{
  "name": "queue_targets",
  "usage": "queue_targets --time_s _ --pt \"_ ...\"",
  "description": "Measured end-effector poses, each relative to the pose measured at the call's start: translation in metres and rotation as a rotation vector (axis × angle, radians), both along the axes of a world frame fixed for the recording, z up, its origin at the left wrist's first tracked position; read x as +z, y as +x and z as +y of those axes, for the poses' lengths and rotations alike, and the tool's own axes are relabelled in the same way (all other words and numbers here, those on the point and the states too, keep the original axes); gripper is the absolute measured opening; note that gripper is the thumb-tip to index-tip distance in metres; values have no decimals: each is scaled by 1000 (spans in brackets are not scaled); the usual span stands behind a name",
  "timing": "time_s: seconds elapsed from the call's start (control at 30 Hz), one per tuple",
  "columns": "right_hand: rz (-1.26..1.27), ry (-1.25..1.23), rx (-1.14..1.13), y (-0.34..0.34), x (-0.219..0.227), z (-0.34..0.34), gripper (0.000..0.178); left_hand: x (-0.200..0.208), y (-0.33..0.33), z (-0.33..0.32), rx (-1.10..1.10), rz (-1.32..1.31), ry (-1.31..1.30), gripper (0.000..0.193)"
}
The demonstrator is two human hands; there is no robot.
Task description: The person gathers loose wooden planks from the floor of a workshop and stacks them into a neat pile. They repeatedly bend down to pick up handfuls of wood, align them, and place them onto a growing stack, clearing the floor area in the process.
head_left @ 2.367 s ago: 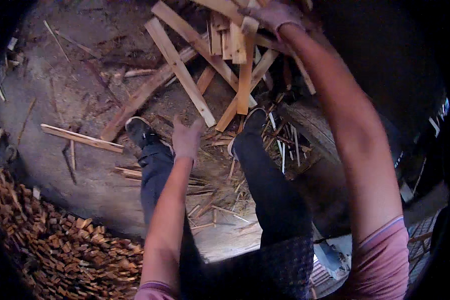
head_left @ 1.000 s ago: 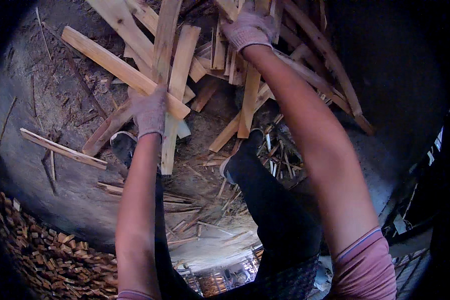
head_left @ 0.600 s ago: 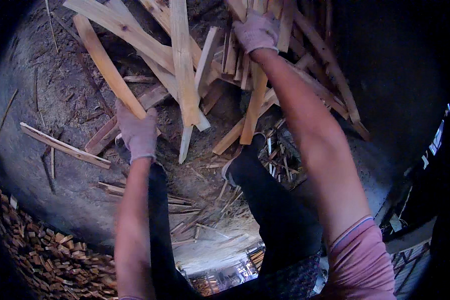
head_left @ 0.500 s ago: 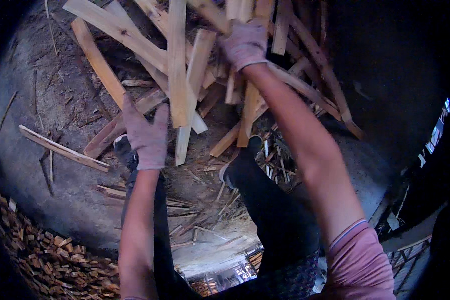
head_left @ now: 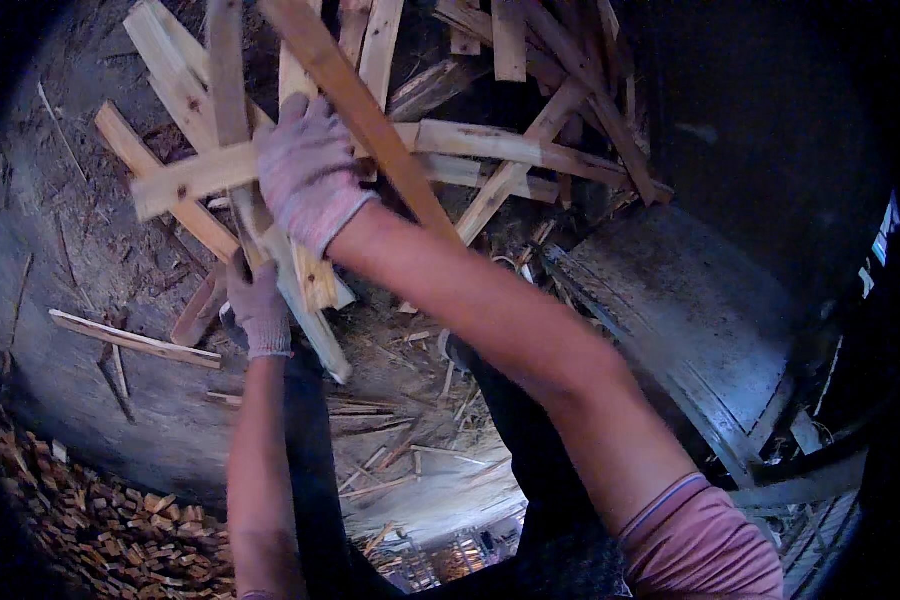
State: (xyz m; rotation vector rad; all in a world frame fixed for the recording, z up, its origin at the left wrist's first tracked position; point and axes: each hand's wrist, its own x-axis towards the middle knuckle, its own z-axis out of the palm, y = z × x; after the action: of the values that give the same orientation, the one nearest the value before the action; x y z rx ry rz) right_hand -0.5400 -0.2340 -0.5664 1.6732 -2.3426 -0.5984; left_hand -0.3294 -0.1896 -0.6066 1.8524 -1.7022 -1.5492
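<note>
Right hand point(head_left: 313, 175): fingers part-bent over pale plank point(head_left: 195, 180); hold cannot be told. Brown plank point(head_left: 367, 118) just right of them. Left hand point(head_left: 257, 310): fingers at near end of orange plank point(head_left: 205, 222), grip unclear.

"Where's the right hand point(head_left: 313, 178)?"
"Gloved, stretched left over a pale board point(head_left: 192, 177)."
"And the left hand point(head_left: 257, 305)?"
"Nearer, at the near end of an orange-brown board point(head_left: 203, 227)."
"Near left?"
"A heap of wood pieces point(head_left: 135, 535)."

The hands point(head_left: 315, 180) point(head_left: 258, 305) have come much closer together.
</note>
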Motion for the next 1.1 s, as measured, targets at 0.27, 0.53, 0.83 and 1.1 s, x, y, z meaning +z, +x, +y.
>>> queue_targets --time_s 0.27,0.53,0.83,1.1 --pt "-613 -88 40 -3 26 65 57 -22 31 10 -480 -492 -346 37" --pt "-749 373 -387 -65 28 52 77 -9 -13 -28 107 34 90 50" --pt "-1038 222 -296 15 38 5 63 42 -22 -117 605 473 439 75" --pt "-971 -260 -850 -71 -15 6 45 44 -38 -124 127 161 87 91"
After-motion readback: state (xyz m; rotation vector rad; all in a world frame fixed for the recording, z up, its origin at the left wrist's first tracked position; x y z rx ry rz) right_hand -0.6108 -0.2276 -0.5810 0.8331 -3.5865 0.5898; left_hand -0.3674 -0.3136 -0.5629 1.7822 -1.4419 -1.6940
